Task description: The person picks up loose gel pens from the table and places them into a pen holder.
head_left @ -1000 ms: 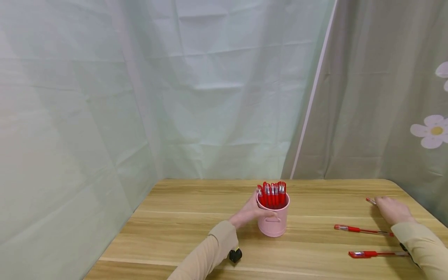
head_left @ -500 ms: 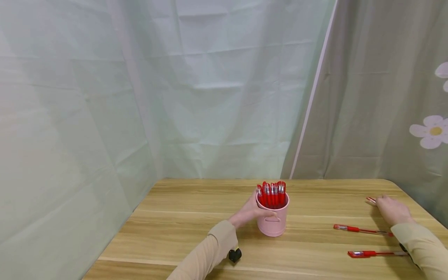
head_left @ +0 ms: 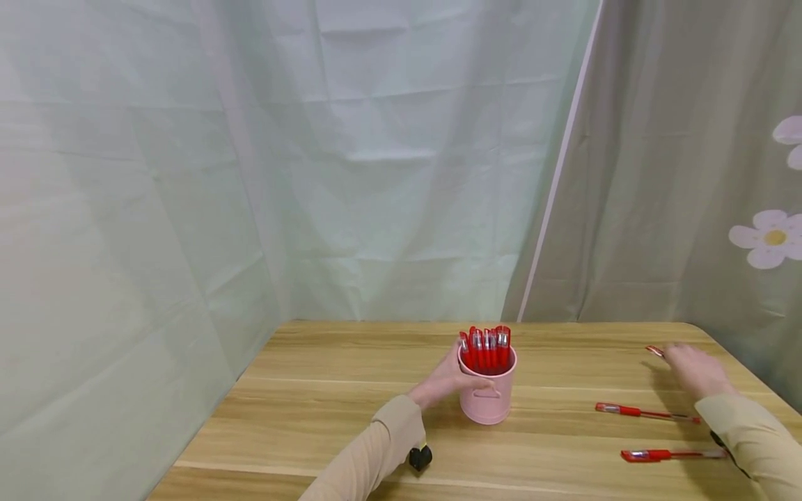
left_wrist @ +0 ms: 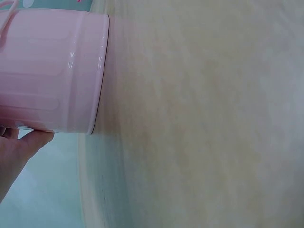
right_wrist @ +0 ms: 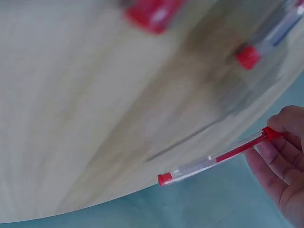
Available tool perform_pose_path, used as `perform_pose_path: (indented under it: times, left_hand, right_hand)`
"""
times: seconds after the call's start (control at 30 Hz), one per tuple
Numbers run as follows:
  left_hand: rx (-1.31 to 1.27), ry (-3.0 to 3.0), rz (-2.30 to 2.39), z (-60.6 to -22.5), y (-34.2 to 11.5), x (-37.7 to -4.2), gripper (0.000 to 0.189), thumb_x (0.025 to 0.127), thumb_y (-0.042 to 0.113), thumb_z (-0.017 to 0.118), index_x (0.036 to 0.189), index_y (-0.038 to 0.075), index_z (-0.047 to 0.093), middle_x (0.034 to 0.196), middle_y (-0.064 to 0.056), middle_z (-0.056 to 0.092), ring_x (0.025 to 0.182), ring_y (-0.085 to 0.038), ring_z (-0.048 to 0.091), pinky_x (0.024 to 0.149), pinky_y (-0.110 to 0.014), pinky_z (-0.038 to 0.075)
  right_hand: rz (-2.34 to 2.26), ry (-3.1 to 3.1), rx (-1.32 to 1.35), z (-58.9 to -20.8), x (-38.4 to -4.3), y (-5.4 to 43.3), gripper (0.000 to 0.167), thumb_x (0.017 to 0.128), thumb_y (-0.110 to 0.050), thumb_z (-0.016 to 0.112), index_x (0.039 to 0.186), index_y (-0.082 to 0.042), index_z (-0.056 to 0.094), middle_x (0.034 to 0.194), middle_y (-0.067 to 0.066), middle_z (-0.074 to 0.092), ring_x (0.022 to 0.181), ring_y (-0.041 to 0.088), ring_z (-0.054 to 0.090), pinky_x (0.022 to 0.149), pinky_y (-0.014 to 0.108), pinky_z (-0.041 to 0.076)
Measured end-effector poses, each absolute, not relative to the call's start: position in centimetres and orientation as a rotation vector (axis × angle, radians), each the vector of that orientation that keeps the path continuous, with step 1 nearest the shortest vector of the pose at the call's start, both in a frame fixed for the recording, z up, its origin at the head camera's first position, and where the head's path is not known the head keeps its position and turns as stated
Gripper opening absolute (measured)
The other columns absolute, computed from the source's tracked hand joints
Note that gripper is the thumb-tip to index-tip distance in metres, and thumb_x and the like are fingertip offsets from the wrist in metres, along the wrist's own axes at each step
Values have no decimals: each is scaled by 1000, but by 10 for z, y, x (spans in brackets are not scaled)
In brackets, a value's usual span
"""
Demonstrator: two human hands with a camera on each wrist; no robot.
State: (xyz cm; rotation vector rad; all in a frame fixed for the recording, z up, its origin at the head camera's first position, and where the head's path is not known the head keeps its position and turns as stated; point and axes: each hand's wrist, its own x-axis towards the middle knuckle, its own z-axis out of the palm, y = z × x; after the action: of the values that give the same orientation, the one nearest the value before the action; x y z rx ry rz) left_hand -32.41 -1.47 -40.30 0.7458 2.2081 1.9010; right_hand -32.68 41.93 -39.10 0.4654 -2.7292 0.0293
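Note:
A pink metal bucket-shaped pen cup [head_left: 487,400] stands on the table, packed with several red-capped pens [head_left: 485,351]. My left hand [head_left: 454,376] grips the cup around its side, thumb across the front near the small handle. At the far right, my right hand [head_left: 697,369] pinches a red pen [head_left: 654,351] near its cap. In the right wrist view this pen [right_wrist: 213,159] has a clear barrel with red ink and hangs just above the table, its shadow below it. Nearer me lie two more red pens, one [head_left: 639,412] behind the other [head_left: 664,455].
The wooden table [head_left: 351,390] has its far edge near a pale curtain [head_left: 401,174]. A grey curtain with white flowers [head_left: 773,238] hangs at the right. The right forearm passes over the rear ends of the two lying pens.
My right hand has lifted the pen off the table and moved slightly left and away from me. The left hand keeps its hold on the cup.

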Motion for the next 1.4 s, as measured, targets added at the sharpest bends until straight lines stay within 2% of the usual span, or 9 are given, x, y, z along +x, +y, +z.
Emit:
perform_pose_path:
  times: [0.17, 0.27, 0.43, 0.67, 0.87, 1.17, 1.4]
  left_hand:
    - [755, 2177, 1925, -403, -14, -326, 81, 69, 14, 78, 132, 18, 28, 124, 6, 43, 111, -13, 44, 92, -33, 35]
    - [757, 2198, 1911, -403, -14, -326, 81, 69, 15, 79, 132, 18, 28, 123, 6, 44, 111, -13, 44, 91, -33, 35]
    - [788, 2197, 1901, -400, -15, -323, 82, 70, 13, 78, 133, 15, 27, 124, 5, 44, 111, -12, 43, 93, -32, 33]
    - [767, 2215, 1894, -404, -14, -327, 82, 69, 14, 78, 133, 16, 27, 124, 5, 43, 111, -13, 43, 93, -33, 33]
    - [782, 2208, 1899, -405, -15, -328, 81, 69, 14, 79, 132, 16, 28, 123, 5, 44, 111, -13, 44, 92, -32, 33]
    - [807, 2195, 1920, -404, -14, -327, 77, 70, 13, 77, 130, 15, 29, 122, 5, 45, 110, -13, 45, 91, -31, 35]
    - [807, 2169, 1935, -403, -14, -326, 77, 70, 10, 78, 130, 15, 29, 122, 5, 46, 109, -12, 45, 91, -30, 35]
  right_hand:
    - [54, -2727, 510, -386, -334, 409, 32, 61, 10, 72, 75, 1, 44, 61, 5, 48, 52, 27, 52, 43, 43, 42]
    - [55, -2703, 541, -384, -336, 402, 34, 62, 8, 72, 75, 0, 42, 60, 3, 46, 49, 23, 49, 41, 41, 41]
    - [65, -2659, 570, -382, -337, 392, 35, 66, 6, 70, 79, 0, 39, 56, 1, 43, 44, 18, 44, 36, 37, 37]
    - [106, -2568, 588, -376, -340, 377, 30, 70, 6, 60, 81, -2, 33, 52, -1, 35, 40, 15, 32, 31, 31, 28]
    - [118, -2543, 608, -371, -341, 364, 30, 72, 6, 58, 81, -3, 31, 51, -1, 32, 39, 14, 30, 31, 28, 26]
    - [117, -2482, 703, -363, -339, 339, 36, 73, 4, 64, 84, -3, 31, 54, -3, 30, 43, 11, 27, 35, 24, 23]
    - [140, -2361, 764, -360, -339, 315, 33, 70, 5, 65, 85, -4, 37, 55, -6, 31, 42, 8, 25, 34, 22, 21]
